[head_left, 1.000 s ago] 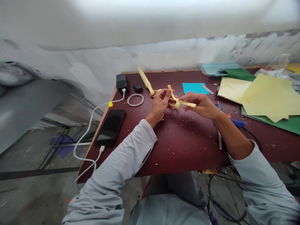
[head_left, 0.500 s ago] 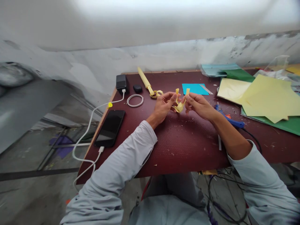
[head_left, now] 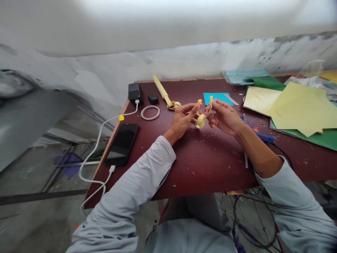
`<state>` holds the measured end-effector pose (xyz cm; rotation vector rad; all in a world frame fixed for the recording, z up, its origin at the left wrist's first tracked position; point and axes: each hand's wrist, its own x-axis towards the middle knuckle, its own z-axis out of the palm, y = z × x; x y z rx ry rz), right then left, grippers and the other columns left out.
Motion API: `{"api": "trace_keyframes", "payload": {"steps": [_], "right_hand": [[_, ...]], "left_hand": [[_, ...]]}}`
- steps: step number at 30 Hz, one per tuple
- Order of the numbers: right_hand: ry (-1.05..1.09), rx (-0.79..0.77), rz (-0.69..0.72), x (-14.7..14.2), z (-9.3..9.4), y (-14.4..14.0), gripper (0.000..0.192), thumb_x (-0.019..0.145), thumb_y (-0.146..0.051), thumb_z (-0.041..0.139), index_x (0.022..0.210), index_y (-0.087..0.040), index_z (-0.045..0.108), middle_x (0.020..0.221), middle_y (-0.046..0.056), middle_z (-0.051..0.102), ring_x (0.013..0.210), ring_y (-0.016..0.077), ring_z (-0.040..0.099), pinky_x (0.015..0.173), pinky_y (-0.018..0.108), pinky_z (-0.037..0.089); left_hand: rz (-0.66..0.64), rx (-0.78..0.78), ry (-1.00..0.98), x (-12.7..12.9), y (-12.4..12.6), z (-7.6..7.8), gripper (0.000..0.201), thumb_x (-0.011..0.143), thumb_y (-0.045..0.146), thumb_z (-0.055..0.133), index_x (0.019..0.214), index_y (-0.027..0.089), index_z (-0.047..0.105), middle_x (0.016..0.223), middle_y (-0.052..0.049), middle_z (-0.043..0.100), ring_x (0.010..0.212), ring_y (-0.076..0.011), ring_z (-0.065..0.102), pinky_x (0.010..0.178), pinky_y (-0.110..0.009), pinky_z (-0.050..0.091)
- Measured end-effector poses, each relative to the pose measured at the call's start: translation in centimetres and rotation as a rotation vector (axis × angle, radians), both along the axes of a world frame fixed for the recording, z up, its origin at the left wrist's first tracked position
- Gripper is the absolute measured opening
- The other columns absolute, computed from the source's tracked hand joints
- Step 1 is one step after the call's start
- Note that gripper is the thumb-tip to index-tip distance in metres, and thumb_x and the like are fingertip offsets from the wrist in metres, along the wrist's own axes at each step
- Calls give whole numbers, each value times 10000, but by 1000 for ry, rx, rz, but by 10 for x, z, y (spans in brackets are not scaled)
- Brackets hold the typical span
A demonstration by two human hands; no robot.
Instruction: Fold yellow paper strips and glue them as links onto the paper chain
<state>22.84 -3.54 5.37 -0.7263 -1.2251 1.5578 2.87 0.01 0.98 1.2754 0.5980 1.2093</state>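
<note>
A curled, looped yellow paper strip (head_left: 201, 121) is held between both hands above the dark red table. My left hand (head_left: 183, 121) pinches one part of it, with a short end sticking up past the thumb. The fingers of my right hand (head_left: 223, 116) are closed on another end, which rises beside the index finger. Just beyond my left hand lies a rolled yellow paper tube (head_left: 160, 86) with paper rings (head_left: 172, 104) at its near end. A blue paper piece (head_left: 214, 97) lies past my right hand, with a metal blade (head_left: 231, 99) on it.
At the left are a phone (head_left: 122, 144) on a white cable, a black charger (head_left: 135, 93), a small black case (head_left: 153, 98) and a white ring (head_left: 150, 112). Right of my forearm lie a blue glue gun (head_left: 264, 137) and stacked yellow sheets (head_left: 302, 109). The table (head_left: 195, 175) carries small scraps.
My right hand has turned slightly and drawn its end of the strip up and outward. The loop between the hands looks rounder now. My left hand has hardly moved.
</note>
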Motion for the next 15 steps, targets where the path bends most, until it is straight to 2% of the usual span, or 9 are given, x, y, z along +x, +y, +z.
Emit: {"api": "trace_keyframes", "payload": {"steps": [4, 9, 15], "right_hand": [[18, -32, -8, 1, 1, 1, 324, 999, -486, 811, 936, -218, 638, 888, -11, 681, 549, 93, 578, 461, 251, 568], [19, -58, -15, -1, -1, 3, 307, 970, -430, 829, 883, -202, 642, 867, 6, 661, 627, 116, 635, 481, 245, 599], [-34, 16, -90, -1, -3, 3, 335, 922, -432, 907, 902, -217, 651, 878, 0, 698, 676, 117, 693, 516, 226, 632]], "left_hand": [[-7, 14, -30, 3, -2, 1, 520, 881, 650, 887, 1119, 191, 827, 903, -23, 776, 638, -96, 708, 502, -207, 575], [9, 55, 3, 4, -2, -1, 478, 945, 664, 815, 1017, 191, 810, 889, -21, 754, 619, -91, 696, 494, -200, 567], [77, 95, 55, 4, 2, -4, 491, 961, 672, 792, 972, 180, 783, 819, -4, 721, 568, -82, 674, 474, -189, 554]]}}
